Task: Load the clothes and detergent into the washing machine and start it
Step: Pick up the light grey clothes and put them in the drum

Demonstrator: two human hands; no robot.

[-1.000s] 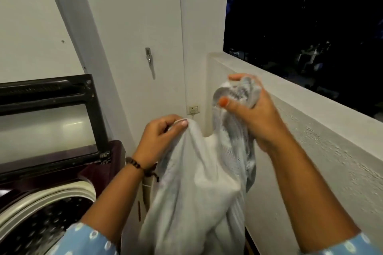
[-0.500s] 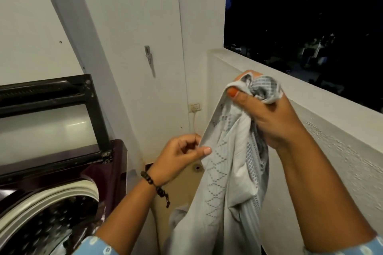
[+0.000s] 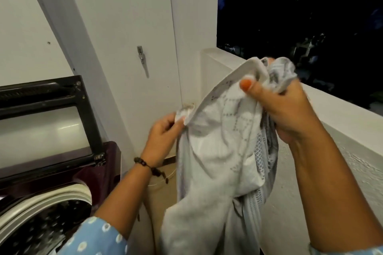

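A pale grey-white garment with a faint dotted pattern hangs in front of me, to the right of the washing machine. My right hand grips its bunched top high up. Lower and to the left, my left hand pinches the garment's edge. The top-loading washing machine sits at the lower left, its dark lid raised and its steel drum exposed. The garment's lower end runs out of the frame. No detergent is in view.
A white balcony wall runs along the right, with dark night outside beyond it. A white wall with a metal latch stands behind. A narrow strip of tan floor lies between the machine and the balcony wall.
My left hand let go of the cloth, dropped lower and took hold of its edge again. My right hand lifted its bunch slightly to the right, spreading the garment.
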